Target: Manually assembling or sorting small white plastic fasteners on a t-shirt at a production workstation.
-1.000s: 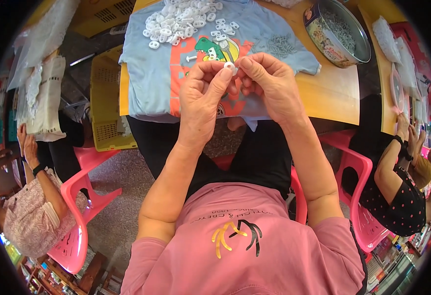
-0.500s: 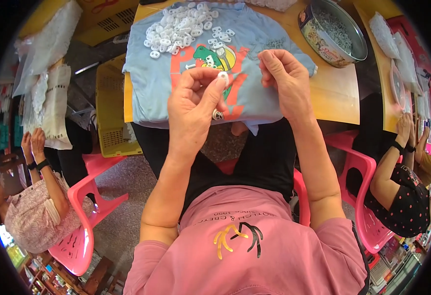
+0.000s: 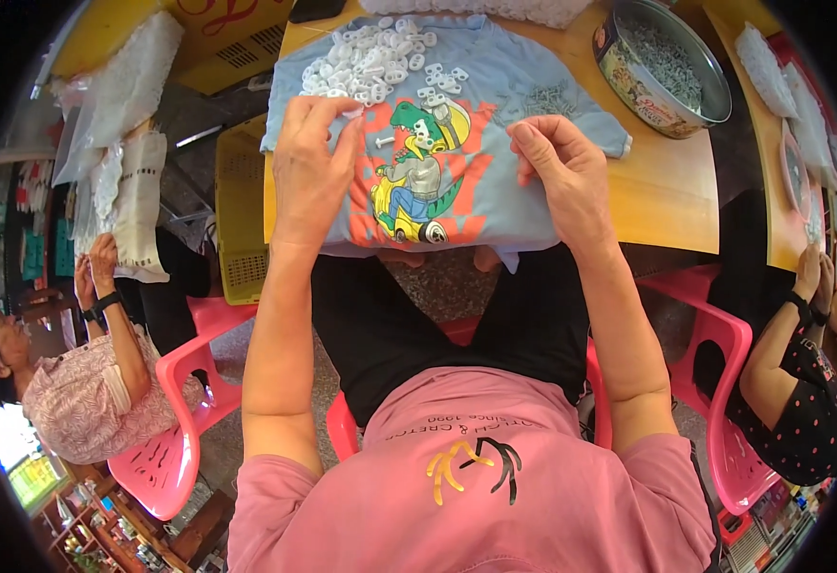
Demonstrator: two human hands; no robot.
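- The left hand rests on the light blue T-shirt that is spread on the yellow table. Its fingers bend forward and the tips reach the near edge of the heap of small white plastic pieces.
- If the fingertips of this hand already pinch a piece, I cannot tell; they hide what is under them.
- The heap lies just beyond the left hand, on the upper part of the shirt. Some loose white pieces are scattered to the right of the hand, near the head of the printed dinosaur picture.
- The right hand is well apart from the left one, with the dinosaur picture between them. Its thumb and first finger are brought together, as if they pinch something very small, but what is between them is too small to see.
- Just beyond the right hand lies a small pile of thin grey metal parts on the shirt.
- Further beyond and to the right of the right hand stands a round tin, filled with the same kind of grey parts.
- At each side of the person sits another person on a pink plastic chair.
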